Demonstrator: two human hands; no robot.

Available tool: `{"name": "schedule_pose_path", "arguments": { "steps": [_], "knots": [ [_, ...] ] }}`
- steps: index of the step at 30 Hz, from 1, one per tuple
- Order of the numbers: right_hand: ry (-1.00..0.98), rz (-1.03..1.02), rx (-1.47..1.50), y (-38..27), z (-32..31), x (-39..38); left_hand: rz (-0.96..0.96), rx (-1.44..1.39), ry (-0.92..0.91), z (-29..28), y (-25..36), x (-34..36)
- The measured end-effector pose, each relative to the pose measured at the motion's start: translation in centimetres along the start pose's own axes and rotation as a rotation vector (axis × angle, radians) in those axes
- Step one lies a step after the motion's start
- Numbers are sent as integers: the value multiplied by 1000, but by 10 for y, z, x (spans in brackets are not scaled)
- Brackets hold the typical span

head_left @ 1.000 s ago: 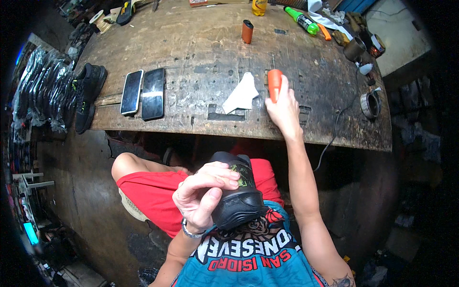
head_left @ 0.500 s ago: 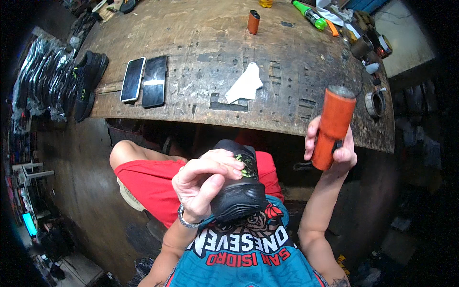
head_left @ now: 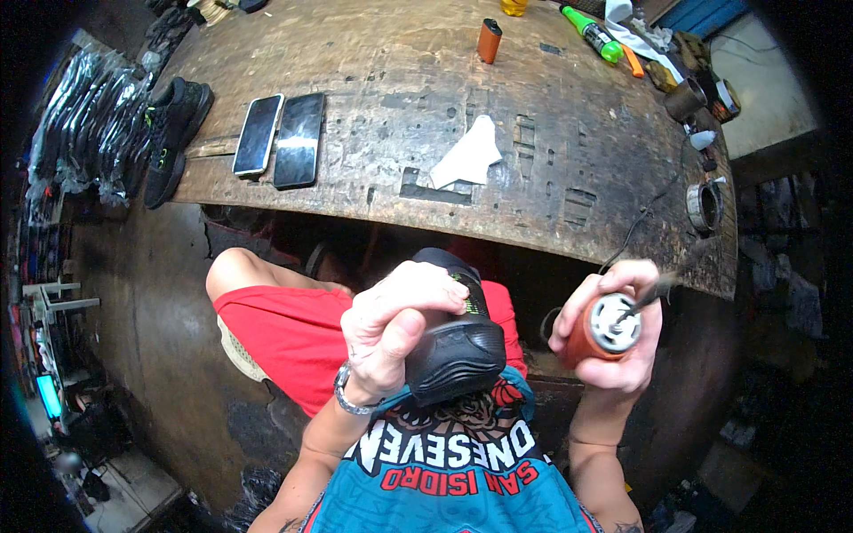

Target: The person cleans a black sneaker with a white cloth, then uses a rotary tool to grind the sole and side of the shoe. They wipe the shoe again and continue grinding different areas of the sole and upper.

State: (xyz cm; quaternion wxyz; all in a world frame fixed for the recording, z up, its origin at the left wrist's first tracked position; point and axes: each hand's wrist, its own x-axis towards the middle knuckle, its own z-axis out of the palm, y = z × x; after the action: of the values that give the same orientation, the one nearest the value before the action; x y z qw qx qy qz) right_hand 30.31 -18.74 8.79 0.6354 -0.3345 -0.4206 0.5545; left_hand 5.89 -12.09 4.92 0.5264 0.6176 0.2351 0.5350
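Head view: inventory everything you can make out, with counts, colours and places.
Held shoe: 1, black, in left hand
Tool: 1, orange, in right hand
Table: 1, brown, ahead
Phones: 2, dark, table's left
Other shoe: 1, black, table's left edge
Flat piece: 1, white, table's near middle
Upright object: 1, orange, table's far middle
Bottle: 1, green, far right
Ring: 1, grey, right edge
Wrapped items: uncounted, dark, far left
Remaining clutter: uncounted, mixed, around the edges
Shorts: 1 pair, red, lap
Shirt: 1, teal, torso
Watch: 1, silver, left wrist
Left hand: 1, bare, on shoe
Right hand: 1, bare, around tool
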Motion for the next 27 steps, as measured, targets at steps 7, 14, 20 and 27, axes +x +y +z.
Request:
{"name": "schedule_pose_path", "arguments": {
  "steps": [7, 14, 20, 27],
  "knots": [
    [-432, 48, -1379, -54, 2, 12, -108, 113, -104, -10, 3, -1],
    [-558, 32, -1586, -70, 9, 19, -94, 129, -99, -9, 9, -1],
    [-612, 53, -1583, -76, 10, 21, -64, 131, -108, -10, 8, 0],
    [-654, 85, -1628, -83, 16, 24, -42, 123, -117, -9, 9, 0]
  ]
}}
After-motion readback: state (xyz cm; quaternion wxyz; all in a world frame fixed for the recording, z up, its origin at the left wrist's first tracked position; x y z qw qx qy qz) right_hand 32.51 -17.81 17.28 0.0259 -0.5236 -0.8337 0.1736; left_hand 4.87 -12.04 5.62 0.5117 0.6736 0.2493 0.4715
